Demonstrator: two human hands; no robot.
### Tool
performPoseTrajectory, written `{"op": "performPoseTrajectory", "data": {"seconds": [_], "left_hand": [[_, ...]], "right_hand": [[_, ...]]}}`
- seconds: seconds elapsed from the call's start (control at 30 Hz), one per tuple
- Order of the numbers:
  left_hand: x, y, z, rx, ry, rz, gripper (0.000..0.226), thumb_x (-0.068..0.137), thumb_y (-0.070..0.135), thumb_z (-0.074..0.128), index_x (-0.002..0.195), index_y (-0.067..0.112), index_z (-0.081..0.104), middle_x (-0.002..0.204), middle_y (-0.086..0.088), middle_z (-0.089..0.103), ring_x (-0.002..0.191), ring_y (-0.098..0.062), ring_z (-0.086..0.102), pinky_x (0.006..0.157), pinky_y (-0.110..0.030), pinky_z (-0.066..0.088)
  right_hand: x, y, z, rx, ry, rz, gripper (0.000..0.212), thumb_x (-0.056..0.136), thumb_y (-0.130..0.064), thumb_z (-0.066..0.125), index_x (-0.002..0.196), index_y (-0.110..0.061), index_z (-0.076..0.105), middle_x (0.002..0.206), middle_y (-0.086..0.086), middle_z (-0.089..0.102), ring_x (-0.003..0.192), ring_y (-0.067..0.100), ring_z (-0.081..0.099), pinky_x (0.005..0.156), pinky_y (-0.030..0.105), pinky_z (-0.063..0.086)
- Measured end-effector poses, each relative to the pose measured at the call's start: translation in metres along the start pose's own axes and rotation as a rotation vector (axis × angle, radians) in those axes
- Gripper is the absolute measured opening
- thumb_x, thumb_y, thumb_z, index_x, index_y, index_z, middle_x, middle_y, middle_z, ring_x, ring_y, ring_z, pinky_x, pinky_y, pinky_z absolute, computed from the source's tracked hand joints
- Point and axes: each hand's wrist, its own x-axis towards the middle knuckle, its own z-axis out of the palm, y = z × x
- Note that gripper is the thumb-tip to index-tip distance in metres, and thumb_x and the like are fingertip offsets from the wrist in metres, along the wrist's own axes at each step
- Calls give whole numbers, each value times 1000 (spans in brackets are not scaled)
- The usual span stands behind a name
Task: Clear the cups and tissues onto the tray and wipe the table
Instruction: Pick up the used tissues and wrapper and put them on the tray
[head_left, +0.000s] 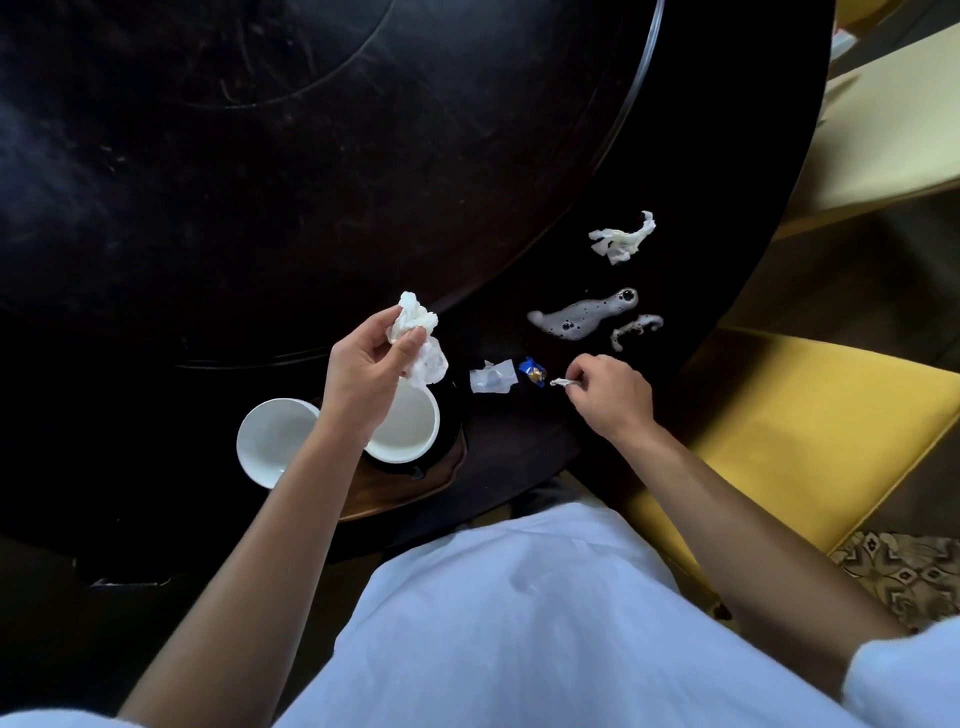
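Observation:
My left hand (370, 364) holds a crumpled white tissue (415, 325) above two white cups. One cup (272, 441) lies tipped on its side; the other cup (410, 423) stands upright on a dark tray (447, 462) at the table's near edge. My right hand (610, 389) pinches a small white scrap (560, 383) on the dark table (260, 208). Another crumpled tissue (621, 239) lies further away on the right. A clear wrapper (491, 378) and a blue candy wrapper (534, 371) lie between my hands.
A foamy white spill (582, 314) and a smaller smear (636, 327) lie beyond my right hand. A raised round turntable (311, 130) fills the table's centre. Yellow chairs (810, 431) stand close on the right, over patterned carpet.

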Motion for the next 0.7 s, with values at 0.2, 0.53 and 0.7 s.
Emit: {"op": "performPoseTrajectory", "data": {"seconds": [0.2, 0.53, 0.7], "left_hand": [[-10, -4, -11, -49, 45, 11, 27, 97, 23, 69, 123, 28, 66, 104, 11, 78, 98, -11, 74, 84, -27, 59], [-21, -12, -22, -56, 92, -9, 36, 96, 20, 71, 131, 19, 65, 100, 16, 78, 97, -8, 74, 82, -21, 56], [-23, -16, -28, -46, 95, -14, 36, 96, 21, 71, 131, 21, 65, 101, 15, 78, 98, -8, 74, 83, -21, 56]], "right_hand": [[9, -10, -11, 165, 70, -74, 5, 84, -33, 72, 82, -31, 68, 94, -13, 61, 78, 11, 58, 72, 33, 49], [9, -36, 18, 32, 1, -204, 9, 84, -20, 69, 82, -21, 61, 98, -7, 59, 86, 19, 61, 67, 32, 44], [8, -36, 22, 60, 0, -136, 14, 84, -17, 65, 89, -23, 54, 87, -7, 59, 80, 22, 61, 67, 35, 44]]}}
